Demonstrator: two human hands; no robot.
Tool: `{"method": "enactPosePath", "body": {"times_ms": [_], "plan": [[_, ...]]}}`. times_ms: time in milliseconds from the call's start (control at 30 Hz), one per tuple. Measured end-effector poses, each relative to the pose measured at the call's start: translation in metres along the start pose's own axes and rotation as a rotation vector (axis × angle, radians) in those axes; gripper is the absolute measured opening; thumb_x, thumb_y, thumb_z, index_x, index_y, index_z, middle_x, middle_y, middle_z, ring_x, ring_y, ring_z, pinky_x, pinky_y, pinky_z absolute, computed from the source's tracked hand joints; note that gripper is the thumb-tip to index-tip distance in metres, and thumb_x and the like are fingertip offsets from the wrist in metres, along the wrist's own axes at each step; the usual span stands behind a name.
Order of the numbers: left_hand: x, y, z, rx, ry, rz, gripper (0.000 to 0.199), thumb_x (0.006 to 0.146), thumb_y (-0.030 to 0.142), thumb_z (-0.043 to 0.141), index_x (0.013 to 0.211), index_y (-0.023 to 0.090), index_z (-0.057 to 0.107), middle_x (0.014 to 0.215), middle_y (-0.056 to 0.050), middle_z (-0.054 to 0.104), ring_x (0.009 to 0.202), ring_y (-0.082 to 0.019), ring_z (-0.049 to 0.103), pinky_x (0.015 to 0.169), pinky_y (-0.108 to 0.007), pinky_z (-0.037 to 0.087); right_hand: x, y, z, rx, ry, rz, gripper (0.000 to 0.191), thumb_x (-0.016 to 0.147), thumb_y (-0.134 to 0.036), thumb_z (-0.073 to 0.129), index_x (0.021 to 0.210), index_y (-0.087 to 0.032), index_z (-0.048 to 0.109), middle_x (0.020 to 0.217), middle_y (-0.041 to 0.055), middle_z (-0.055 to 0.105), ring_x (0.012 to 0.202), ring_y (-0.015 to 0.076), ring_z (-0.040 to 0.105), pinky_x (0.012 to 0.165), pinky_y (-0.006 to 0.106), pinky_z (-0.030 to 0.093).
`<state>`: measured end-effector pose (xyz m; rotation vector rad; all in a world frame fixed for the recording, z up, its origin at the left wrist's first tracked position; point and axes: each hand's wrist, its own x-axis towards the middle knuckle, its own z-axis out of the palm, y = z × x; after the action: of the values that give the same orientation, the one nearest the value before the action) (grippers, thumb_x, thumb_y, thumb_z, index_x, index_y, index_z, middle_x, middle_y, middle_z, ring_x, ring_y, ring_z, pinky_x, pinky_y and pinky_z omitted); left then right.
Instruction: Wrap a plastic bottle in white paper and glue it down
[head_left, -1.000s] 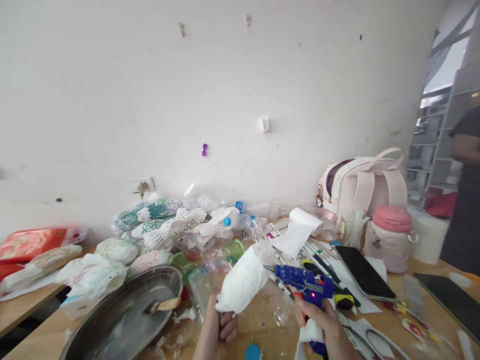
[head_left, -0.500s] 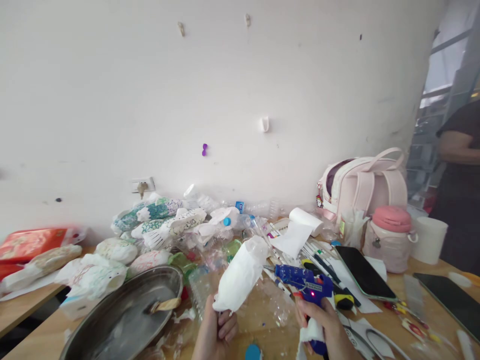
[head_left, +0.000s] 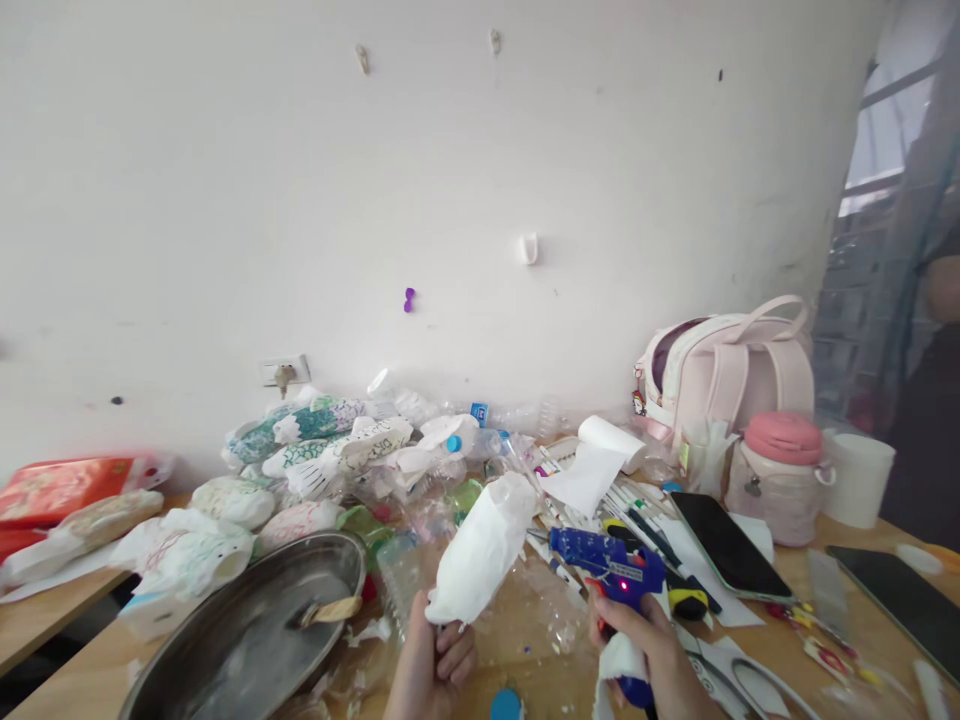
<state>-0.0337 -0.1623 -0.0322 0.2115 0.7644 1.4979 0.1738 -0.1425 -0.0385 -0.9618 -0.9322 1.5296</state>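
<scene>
My left hand (head_left: 442, 655) is closed round the lower end of a white paper-wrapped bottle shape (head_left: 484, 550), which tilts up and to the right. In my right hand (head_left: 645, 640) is a blue glue gun (head_left: 604, 560) with a small red light lit on its side. Its nozzle points left toward the wrapped shape, with a gap between them. White paper or tissue (head_left: 622, 665) is wrapped about the gun's handle. Below and between the hands lies a blue bottle cap (head_left: 506, 704).
A metal basin (head_left: 180, 630) with a brush stands at the left. Behind it are several decorated paper-covered shapes (head_left: 225, 550) and clear plastic bottles. To the right are a phone (head_left: 731, 555), a pink-lidded jar (head_left: 776, 490), a paper roll (head_left: 859, 480) and a pink backpack (head_left: 750, 370).
The person at the far right has moved further toward the frame's edge. My hands, the glue gun and the wrapped shape have hardly shifted.
</scene>
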Motion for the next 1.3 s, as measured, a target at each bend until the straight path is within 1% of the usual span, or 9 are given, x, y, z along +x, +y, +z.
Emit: {"method": "enactPosePath", "body": {"times_ms": [100, 333, 500, 600, 867, 1000, 1100, 1200, 1300], "plan": [[0.0, 0.0, 0.001, -0.006, 0.003, 0.007, 0.046, 0.045, 0.041, 0.084, 0.046, 0.016, 0.045, 0.034, 0.011, 0.036, 0.026, 0.002, 0.025, 0.031, -0.015, 0.015, 0.001, 0.0, 0.001, 0.061, 0.029, -0.036, 0.039, 0.057, -0.05, 0.078, 0.068, -0.015, 0.063, 0.053, 0.0006, 0.06, 0.038, 0.0138, 0.051, 0.039, 0.026, 0.044], [0.002, -0.001, -0.002, 0.044, 0.004, 0.003, 0.047, 0.053, 0.047, 0.079, 0.047, 0.017, 0.043, 0.034, 0.012, 0.031, 0.027, 0.001, 0.021, 0.032, -0.015, 0.015, 0.001, 0.003, 0.001, -0.006, -0.041, -0.064, 0.042, 0.059, -0.053, 0.076, 0.055, -0.014, 0.06, 0.048, 0.0018, 0.057, 0.04, 0.0125, 0.048, 0.039, 0.024, 0.041], [0.0, -0.002, 0.002, 0.073, 0.046, -0.003, 0.055, 0.034, 0.046, 0.086, 0.046, 0.018, 0.04, 0.032, 0.014, 0.027, 0.028, 0.002, 0.015, 0.032, -0.015, 0.01, 0.002, 0.001, 0.004, -0.033, -0.028, -0.08, 0.045, 0.057, -0.056, 0.076, 0.049, -0.014, 0.061, 0.038, -0.0022, 0.049, 0.038, 0.0105, 0.044, 0.041, 0.022, 0.041], [-0.001, -0.001, 0.005, 0.064, 0.066, -0.009, 0.057, 0.029, 0.045, 0.087, 0.046, 0.018, 0.041, 0.032, 0.014, 0.029, 0.029, 0.003, 0.016, 0.032, -0.015, 0.009, 0.002, -0.003, 0.006, -0.035, -0.036, -0.076, 0.047, 0.058, -0.058, 0.074, 0.049, -0.013, 0.061, 0.039, -0.0019, 0.049, 0.034, 0.0092, 0.043, 0.037, 0.021, 0.039], [0.005, -0.002, -0.004, 0.024, 0.029, -0.049, 0.056, 0.032, 0.046, 0.087, 0.046, 0.018, 0.041, 0.032, 0.013, 0.029, 0.028, 0.003, 0.017, 0.032, -0.015, 0.008, 0.001, 0.001, 0.001, 0.033, -0.059, -0.037, 0.04, 0.062, -0.052, 0.073, 0.057, -0.015, 0.06, 0.047, 0.0, 0.056, 0.035, 0.0123, 0.048, 0.034, 0.023, 0.039], [0.006, -0.004, -0.007, 0.008, 0.006, -0.05, 0.054, 0.034, 0.043, 0.087, 0.047, 0.017, 0.041, 0.032, 0.013, 0.03, 0.027, 0.002, 0.019, 0.032, -0.015, 0.008, 0.004, 0.002, 0.002, -0.001, -0.069, -0.088, 0.04, 0.061, -0.051, 0.074, 0.055, -0.014, 0.059, 0.041, -0.0007, 0.053, 0.035, 0.0116, 0.047, 0.037, 0.023, 0.04], [0.006, -0.003, -0.007, -0.026, 0.005, -0.061, 0.054, 0.033, 0.04, 0.089, 0.047, 0.017, 0.042, 0.032, 0.013, 0.031, 0.026, 0.002, 0.021, 0.032, -0.015, 0.008, 0.006, 0.0, 0.004, -0.018, -0.045, -0.06, 0.043, 0.061, -0.055, 0.071, 0.058, -0.014, 0.06, 0.037, -0.0026, 0.049, 0.029, 0.0111, 0.045, 0.031, 0.021, 0.034], [0.005, -0.001, -0.005, -0.098, -0.011, -0.069, 0.049, 0.042, 0.038, 0.087, 0.047, 0.016, 0.043, 0.032, 0.012, 0.033, 0.025, 0.001, 0.024, 0.032, -0.014, 0.01, 0.006, 0.001, 0.004, -0.085, 0.065, -0.029, 0.045, 0.061, -0.058, 0.069, 0.063, -0.014, 0.061, 0.037, -0.0051, 0.046, 0.027, 0.0116, 0.045, 0.028, 0.021, 0.033], [0.001, 0.0, 0.0, -0.189, 0.011, -0.073, 0.044, 0.071, 0.041, 0.069, 0.047, 0.016, 0.043, 0.032, 0.01, 0.034, 0.023, 0.0, 0.027, 0.031, -0.015, 0.012, 0.0, 0.006, 0.005, -0.255, 0.155, -0.058, 0.042, 0.063, -0.056, 0.068, 0.073, -0.015, 0.063, 0.043, -0.0028, 0.053, 0.031, 0.0123, 0.046, 0.031, 0.022, 0.035]]}}
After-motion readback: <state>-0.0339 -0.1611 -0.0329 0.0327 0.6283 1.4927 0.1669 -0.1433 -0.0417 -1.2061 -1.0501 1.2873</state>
